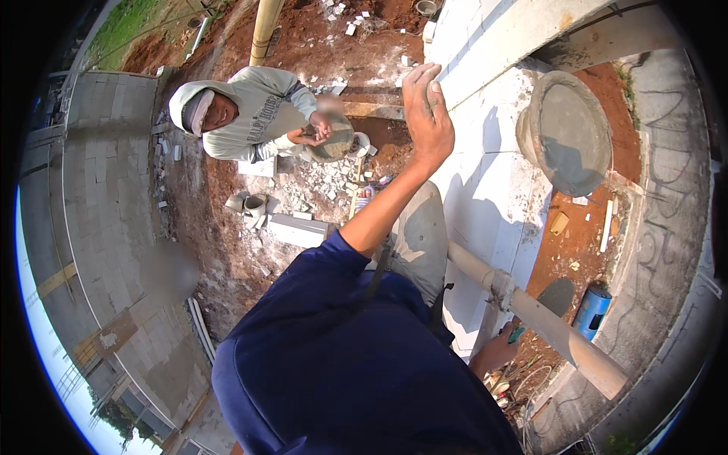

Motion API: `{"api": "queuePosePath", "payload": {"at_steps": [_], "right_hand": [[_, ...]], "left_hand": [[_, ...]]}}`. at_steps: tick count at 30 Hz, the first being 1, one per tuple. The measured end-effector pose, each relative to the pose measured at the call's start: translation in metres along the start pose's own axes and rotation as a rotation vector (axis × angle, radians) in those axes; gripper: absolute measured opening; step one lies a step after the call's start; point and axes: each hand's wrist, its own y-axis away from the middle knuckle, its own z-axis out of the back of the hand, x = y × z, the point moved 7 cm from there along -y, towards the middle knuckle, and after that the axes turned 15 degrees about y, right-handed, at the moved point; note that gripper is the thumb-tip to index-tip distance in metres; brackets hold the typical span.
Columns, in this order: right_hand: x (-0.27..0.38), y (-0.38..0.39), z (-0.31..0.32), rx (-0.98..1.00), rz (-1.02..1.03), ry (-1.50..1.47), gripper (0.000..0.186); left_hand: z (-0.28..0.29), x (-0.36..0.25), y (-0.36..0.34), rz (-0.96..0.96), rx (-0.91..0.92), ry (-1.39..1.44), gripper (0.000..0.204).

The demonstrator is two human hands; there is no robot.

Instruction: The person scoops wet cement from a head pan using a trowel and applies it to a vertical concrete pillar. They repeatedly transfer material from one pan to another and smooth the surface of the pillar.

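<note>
My left hand (428, 114) is raised ahead of me beside the white block wall (485, 201), its fingers stretched out and holding nothing. I cannot tell whether it touches the wall. Low on the right, my right hand (494, 350) is closed round the green handle of a trowel (557, 296). Its grey blade shows past a round pole (565, 337), which hides the middle of the tool. A round basin (528, 114) of grey wet mortar stands at the far right, close to the wall.
On the left a person (254, 117) in a hooded top looks up, hands at a round mortar-stained pan (341, 148). White rubble (322, 178) litters the red soil. A blue can (591, 312) lies right of the pole. A concrete beam (508, 38) slants across the top right.
</note>
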Motion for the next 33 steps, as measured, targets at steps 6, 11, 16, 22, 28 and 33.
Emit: {"api": "queuePosePath", "payload": {"at_steps": [6,11,16,22,28,33], "right_hand": [[-0.002,-0.008,-0.004,0.109,0.037,0.031,0.049],[-0.045,-0.047,-0.018,0.02,0.327,0.232,0.042],[-0.023,-0.018,-0.02,0.129,0.029,-0.21,0.033],[-0.017,-0.022,-0.01,-0.028,0.038,-0.037,0.037],[0.004,-0.011,-0.004,0.0,-0.077,0.101,0.05],[0.004,0.007,0.006,-0.057,-0.124,0.055,0.049]], "left_hand": [[0.319,0.32,0.173,1.104,-0.818,-0.184,0.094],[0.29,0.344,0.159,1.112,-0.538,0.153,0.117],[0.328,0.396,0.155,0.884,-0.982,0.495,0.06],[0.334,0.362,0.147,0.946,-0.917,0.293,0.045],[0.262,0.297,0.115,1.487,-0.547,0.352,0.029],[0.158,0.118,0.085,1.387,-0.023,0.295,0.042]]}}
